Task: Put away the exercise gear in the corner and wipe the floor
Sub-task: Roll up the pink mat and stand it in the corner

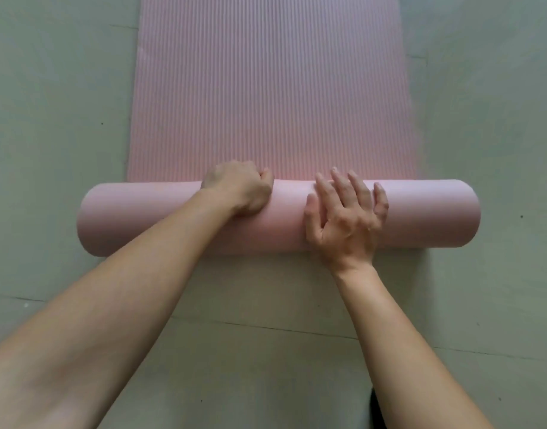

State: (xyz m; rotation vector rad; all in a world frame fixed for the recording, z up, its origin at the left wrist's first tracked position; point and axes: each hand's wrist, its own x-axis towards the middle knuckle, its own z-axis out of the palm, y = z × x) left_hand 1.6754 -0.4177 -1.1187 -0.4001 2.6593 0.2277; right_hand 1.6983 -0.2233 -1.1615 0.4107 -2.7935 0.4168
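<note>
A pink ribbed exercise mat (272, 88) lies flat on the floor and runs away from me past the top of the view. Its near end is rolled into a thick smooth roll (136, 218) lying crosswise. My left hand (239, 188) rests on top of the roll left of centre, fingers curled over its far side. My right hand (346, 218) lies flat on the roll right of centre with its fingers spread. Both forearms reach in from below.
The grey-green tiled floor (55, 119) surrounds the mat on both sides and in front of me, with thin tile joints and a few dark specks. A dark object (378, 410) shows at the bottom edge beside my right forearm.
</note>
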